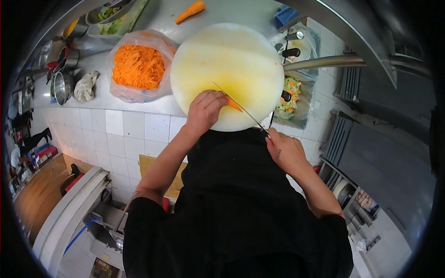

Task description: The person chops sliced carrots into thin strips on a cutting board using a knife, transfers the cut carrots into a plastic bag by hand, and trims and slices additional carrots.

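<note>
My left hand is closed on a piece of carrot, pressing it down near the front of a round white cutting board with yellow stains. In my right hand is the handle of a knife. Its thin blade lies slantwise across the carrot, just beside the left fingertips. How far the blade has gone into the carrot I cannot tell. A clear plastic bag full of shredded carrot stands to the left of the board.
A whole peeled carrot lies on the steel counter behind the board. At left are a crumpled cloth and a metal bowl. To the right, a bin of chopped vegetable scraps sits below a curved metal pipe.
</note>
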Demonstrator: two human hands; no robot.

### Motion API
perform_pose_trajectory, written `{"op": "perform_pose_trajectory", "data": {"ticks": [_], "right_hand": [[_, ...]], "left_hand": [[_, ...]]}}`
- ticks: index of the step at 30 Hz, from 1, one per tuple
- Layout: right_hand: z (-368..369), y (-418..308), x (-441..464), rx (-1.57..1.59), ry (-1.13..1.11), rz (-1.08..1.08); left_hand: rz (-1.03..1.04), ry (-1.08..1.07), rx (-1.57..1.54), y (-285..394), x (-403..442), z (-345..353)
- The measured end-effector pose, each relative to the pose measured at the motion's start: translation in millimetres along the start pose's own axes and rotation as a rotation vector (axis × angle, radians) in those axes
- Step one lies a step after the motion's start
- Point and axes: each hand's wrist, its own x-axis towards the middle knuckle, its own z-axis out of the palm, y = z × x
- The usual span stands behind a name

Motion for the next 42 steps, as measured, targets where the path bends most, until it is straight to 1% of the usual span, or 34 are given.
{"op": "perform_pose_trajectory", "data": {"ticks": [5, 11, 20, 30, 33, 36, 38, 40, 42], "right_hand": [[-12.0, -4.8, -19.9, -0.042, -0.043, 0.032], [-19.4, -9.8, -26.8, -0.048, -0.084, 0.057], [-12.2, -6.1, -24.2, -0.045, -0.098, 0.067], [4.8, 6.0, -4.9, -0.033, -0.111, 0.046], [14.2, 5.1, 14.8, 0.055, -0.119, 0.047], [39.9, 7.4, 39.7, 0.068, -0.109, 0.033], [44.1, 2.7, 48.1, 0.070, -0.113, 0.041], [42.3, 5.0, 51.3, 0.065, -0.114, 0.061], [32.8, 9.7, 50.9, 0.117, -0.119, 0.015]], "left_hand": [[0.020, 0.000, 0.053, -0.2, 0.5, 0.4], [0.014, -0.002, 0.018, -2.2, -1.9, 0.4], [-0.006, 0.007, 0.002, -0.3, -0.3, 0.5], [-0.015, 0.019, 0.008, 0.2, 0.8, 1.1], [-0.020, 0.011, 0.009, 0.5, 0.0, 0.6], [-0.022, -0.002, 0.009, -0.4, -1.8, 1.3], [-0.014, 0.006, 0.017, 1.2, -0.6, -1.0], [-0.010, 0.013, 0.019, -0.5, -2.1, 0.0], [-0.012, 0.024, 0.020, 0.6, -2.4, 1.4]]}}
